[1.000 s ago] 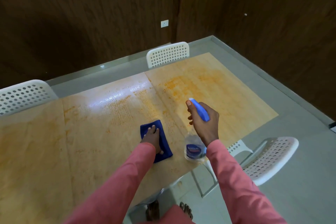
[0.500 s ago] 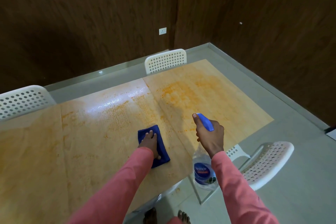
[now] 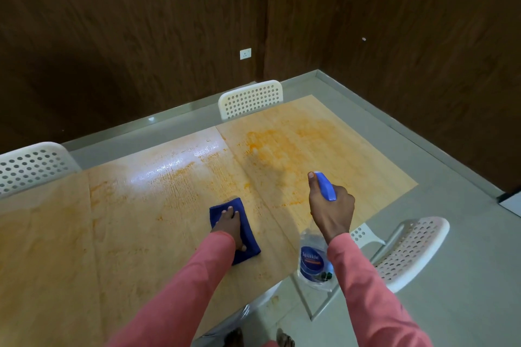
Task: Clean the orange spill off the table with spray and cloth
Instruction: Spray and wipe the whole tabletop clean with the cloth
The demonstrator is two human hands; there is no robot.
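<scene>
**Spray bottle up, cloth flat on table**

Left hand (image 3: 229, 224) lies flat, fingers straight, pressing the blue cloth (image 3: 239, 229) onto the table (image 3: 70, 248) near its front edge. Right hand (image 3: 331, 210) grips the spray bottle (image 3: 314, 260) by its blue trigger head, above the table's front edge, right of the cloth. Orange spill (image 3: 282, 146) smears the table beyond the cloth.

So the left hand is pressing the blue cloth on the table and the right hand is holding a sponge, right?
Not quite. The head view shows the right hand gripping a spray bottle, not a sponge. The left hand does press the blue cloth on the table.
</scene>
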